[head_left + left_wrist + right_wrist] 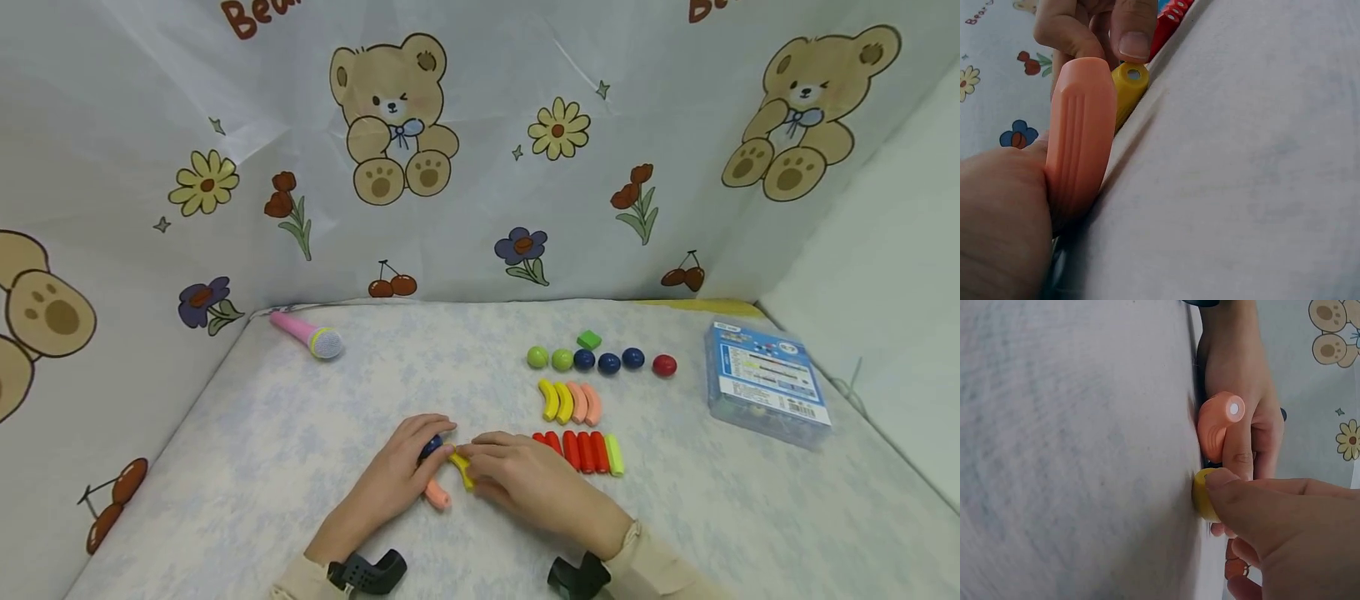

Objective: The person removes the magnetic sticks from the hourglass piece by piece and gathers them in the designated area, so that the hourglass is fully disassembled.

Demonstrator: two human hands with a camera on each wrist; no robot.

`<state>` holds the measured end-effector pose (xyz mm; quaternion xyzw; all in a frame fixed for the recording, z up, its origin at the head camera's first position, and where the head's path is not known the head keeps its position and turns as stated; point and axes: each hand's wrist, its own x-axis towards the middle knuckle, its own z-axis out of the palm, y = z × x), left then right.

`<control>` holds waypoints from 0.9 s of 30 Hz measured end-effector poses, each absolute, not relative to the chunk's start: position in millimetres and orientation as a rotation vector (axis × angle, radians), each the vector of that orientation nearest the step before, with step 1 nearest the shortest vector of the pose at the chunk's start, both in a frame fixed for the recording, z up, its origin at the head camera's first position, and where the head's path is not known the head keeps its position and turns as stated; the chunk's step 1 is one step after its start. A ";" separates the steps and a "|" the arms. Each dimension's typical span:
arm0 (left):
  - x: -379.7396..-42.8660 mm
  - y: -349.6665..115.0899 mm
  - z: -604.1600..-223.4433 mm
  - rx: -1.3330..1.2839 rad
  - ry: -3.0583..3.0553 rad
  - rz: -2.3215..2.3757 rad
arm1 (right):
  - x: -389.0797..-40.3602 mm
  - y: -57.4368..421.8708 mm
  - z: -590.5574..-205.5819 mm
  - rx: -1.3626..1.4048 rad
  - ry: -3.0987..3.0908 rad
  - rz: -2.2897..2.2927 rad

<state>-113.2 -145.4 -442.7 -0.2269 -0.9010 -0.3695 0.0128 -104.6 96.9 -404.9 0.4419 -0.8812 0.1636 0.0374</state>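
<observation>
Low over the table, my left hand [393,467] holds a dark blue ball [431,447] between fingers and thumb. A salmon-pink curved stick [437,495] juts from beneath that hand toward me; its far end is hidden. My right hand [517,471] pinches a yellow curved stick [462,469], whose upper end reaches the ball. Whether the two touch there I cannot tell. In the left wrist view the pink stick [1082,137] stands in front of the yellow one [1130,87]. From the right wrist, the thumb lies on the yellow stick [1202,494], and the pink stick's end shows a pale round tip.
Right of the hands lie red and lime straight sticks [585,452], then yellow and pink curved sticks [570,402]. Behind them is a row of green, blue and red balls [609,363] with a green block [588,340]. A plastic box [768,379] and a pink microphone [307,335] stand farther out.
</observation>
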 end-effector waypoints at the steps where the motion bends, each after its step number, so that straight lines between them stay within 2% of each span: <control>1: -113.4 -145.5 -442.2 -0.708 -2.805 -1.145 | -104.9 96.5 -404.1 1.353 -2.724 0.508; 15: -115.5 -143.3 -445.1 -0.663 -2.742 -1.141 | -100.7 90.6 -410.8 1.377 -2.593 0.490; 27: -115.2 -143.3 -445.6 -0.653 -2.769 -1.125 | -100.2 94.5 -409.1 1.333 -2.756 0.603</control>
